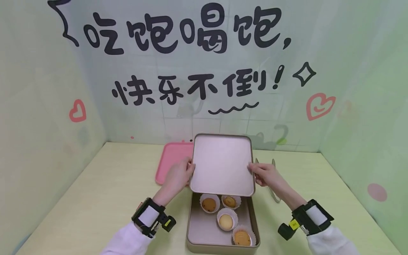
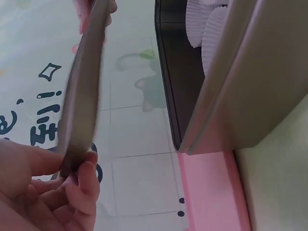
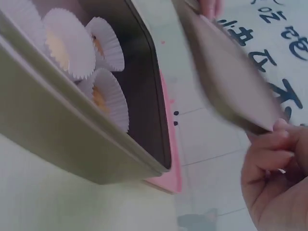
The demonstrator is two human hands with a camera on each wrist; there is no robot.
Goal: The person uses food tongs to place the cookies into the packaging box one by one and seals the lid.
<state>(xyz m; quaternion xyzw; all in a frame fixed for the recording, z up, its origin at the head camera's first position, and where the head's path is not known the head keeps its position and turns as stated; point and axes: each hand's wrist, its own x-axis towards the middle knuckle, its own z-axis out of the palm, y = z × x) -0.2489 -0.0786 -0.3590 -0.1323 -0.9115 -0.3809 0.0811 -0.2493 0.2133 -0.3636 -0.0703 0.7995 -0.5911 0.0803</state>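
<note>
Both hands hold a square metal lid (image 1: 222, 164), raised and tilted over the far part of a metal tin (image 1: 207, 237). My left hand (image 1: 176, 174) pinches the lid's left edge, with thumb and fingers on either side of the rim in the left wrist view. On the opposite edge, my right hand (image 1: 267, 175) grips it the same way. Inside the tin lie several cookies in white paper cups, among them a brown cookie (image 1: 209, 204), a pale round cookie (image 1: 226, 221) and a golden cookie (image 1: 242, 238). The tin's far end is hidden behind the lid.
A pink tray (image 1: 172, 159) lies on the table (image 1: 95, 198) behind the left hand, partly covered by the lid. Metal tongs (image 1: 274, 194) rest right of the tin, partly behind the right hand. A printed backdrop (image 1: 204, 124) stands at the table's back edge.
</note>
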